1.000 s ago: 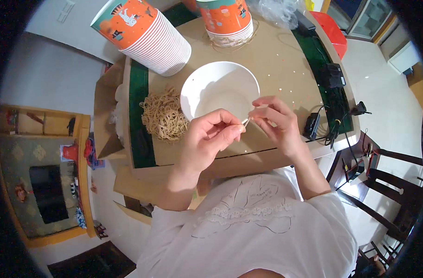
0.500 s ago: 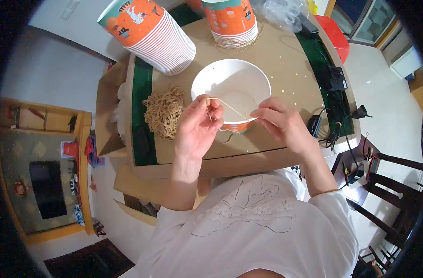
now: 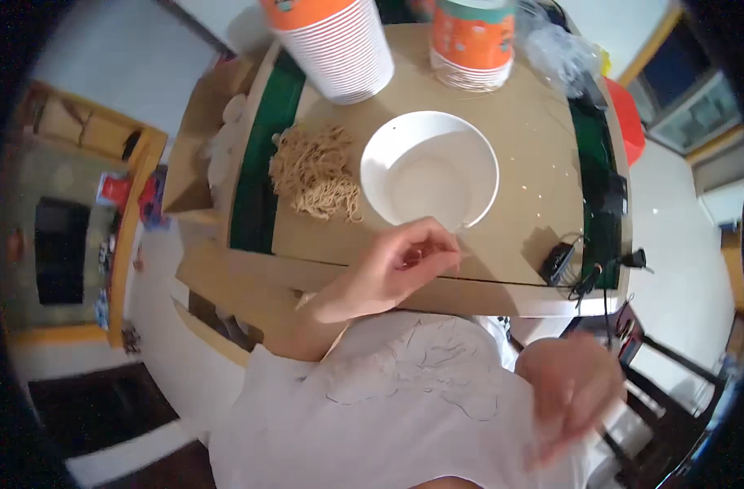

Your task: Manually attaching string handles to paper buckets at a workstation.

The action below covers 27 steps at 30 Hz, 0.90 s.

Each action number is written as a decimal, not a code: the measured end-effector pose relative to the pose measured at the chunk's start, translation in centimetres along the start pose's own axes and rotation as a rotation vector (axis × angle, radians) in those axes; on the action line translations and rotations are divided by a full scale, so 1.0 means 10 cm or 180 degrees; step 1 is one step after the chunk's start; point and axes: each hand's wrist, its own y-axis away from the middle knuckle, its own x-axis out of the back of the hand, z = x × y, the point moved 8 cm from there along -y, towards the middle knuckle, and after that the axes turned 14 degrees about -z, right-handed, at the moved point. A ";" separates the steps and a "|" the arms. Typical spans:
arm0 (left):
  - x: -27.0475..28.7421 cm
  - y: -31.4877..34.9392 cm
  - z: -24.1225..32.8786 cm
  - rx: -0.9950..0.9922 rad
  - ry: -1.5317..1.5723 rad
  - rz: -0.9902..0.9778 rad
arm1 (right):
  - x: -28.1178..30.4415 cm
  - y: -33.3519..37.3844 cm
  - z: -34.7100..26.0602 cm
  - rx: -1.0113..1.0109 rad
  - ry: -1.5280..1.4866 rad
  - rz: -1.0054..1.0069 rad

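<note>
Left hand (image 3: 396, 269) hovers at the near edge of the tabletop (image 3: 518, 236), fingers (image 3: 425, 253) curled together, pinching something small; cannot tell what. White bowl (image 3: 430, 169) sits just beyond it, rim close to the fingertips. Noodle pile (image 3: 316, 171) just left of the bowl, near the green strip. Bare cardboard right of the bowl. Right hand (image 3: 571, 391) low by the lap, blurred; finger state unclear.

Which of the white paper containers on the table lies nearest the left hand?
The single wide white bowl, open and standing alone just beyond the left hand. The two orange-printed cup stacks stand at the far edge.
</note>
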 end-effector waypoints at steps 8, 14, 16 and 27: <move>0.10 0.22 -0.14 0.0143 0.0097 0.0293 | -0.43 -0.82 -0.28 0.0095 0.1965 -0.1111; 0.30 0.47 -0.23 0.0022 0.0395 0.0840 | -0.25 -0.81 -0.29 0.0271 0.1320 -0.0933; 0.34 0.44 -0.19 0.0048 0.0546 0.0745 | -0.26 -0.85 -0.37 0.0545 0.1238 -0.0917; 0.11 0.24 -0.08 -0.0488 0.1719 0.0161 | 0.84 0.41 0.95 -0.2106 0.1151 0.2739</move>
